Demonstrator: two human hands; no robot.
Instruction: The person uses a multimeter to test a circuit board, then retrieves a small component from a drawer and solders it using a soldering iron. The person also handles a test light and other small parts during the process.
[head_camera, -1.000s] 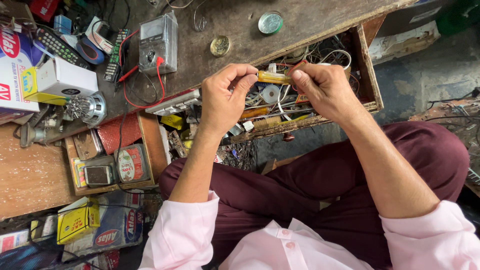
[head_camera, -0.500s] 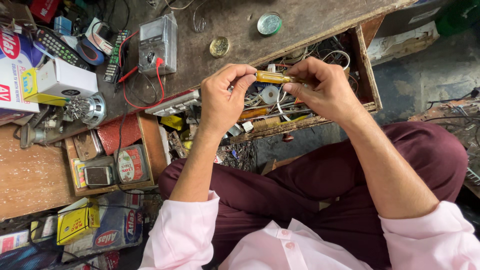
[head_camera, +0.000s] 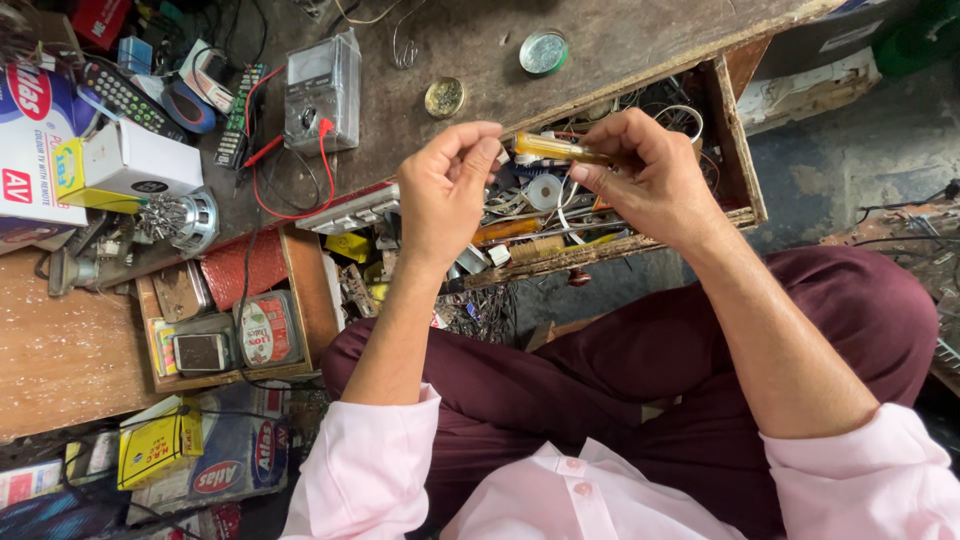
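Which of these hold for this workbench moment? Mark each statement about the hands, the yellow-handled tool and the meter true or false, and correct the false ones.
1. The slim tool with a translucent yellow handle is held between both hands. True: the left hand and right hand each pinch an end.
2. The grey box-shaped multimeter lies in the open wooden drawer. False: it sits on the dark worktop beyond the drawer.
3. A red lead runs from the multimeter. True.
4. The hands rest on the person's lap. False: they are raised over the drawer.
5. The round green-lidded tin is in the left hand. False: it lies on the worktop.
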